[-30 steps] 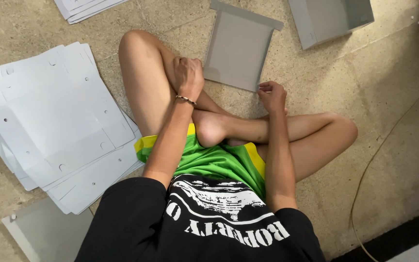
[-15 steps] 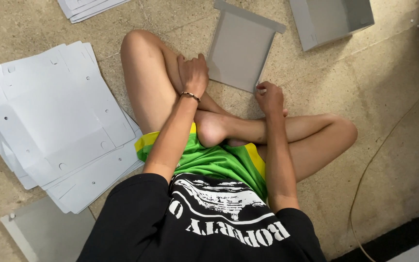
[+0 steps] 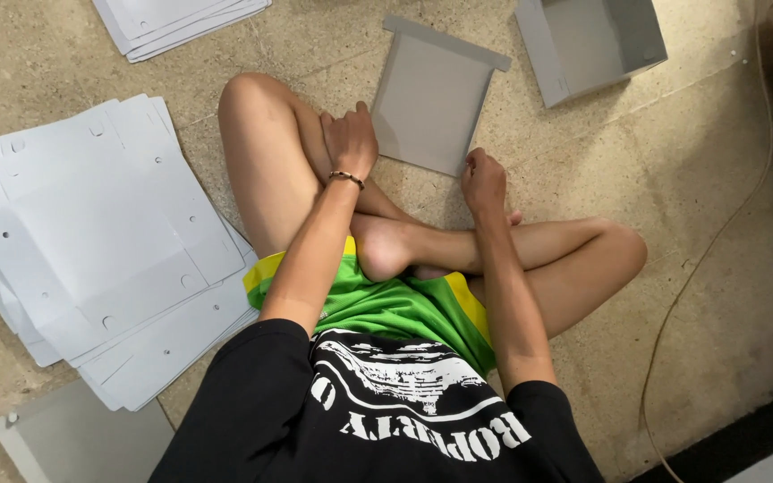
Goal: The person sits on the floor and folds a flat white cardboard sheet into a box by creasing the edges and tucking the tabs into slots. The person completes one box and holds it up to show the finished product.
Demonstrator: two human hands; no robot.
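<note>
The person sits cross-legged on the floor (image 3: 744,268), and both hands are empty. The left hand (image 3: 349,141) rests on the knee with its fingers loosely curled, and the right hand (image 3: 483,182) is curled shut, touching the near edge of the flat grey sheet (image 3: 431,94). This looks like the pick-up step; next, the right fingers would need to spread and pinch that edge.

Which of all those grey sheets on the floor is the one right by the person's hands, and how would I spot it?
Start at the person's crossed legs on the stone floor. Just beyond the knees lies a flat grey panel, single, between the left hand and right hand. Unlike the paler sheet stack beside it or the folded open box, it has a flap along its far edge.
</note>
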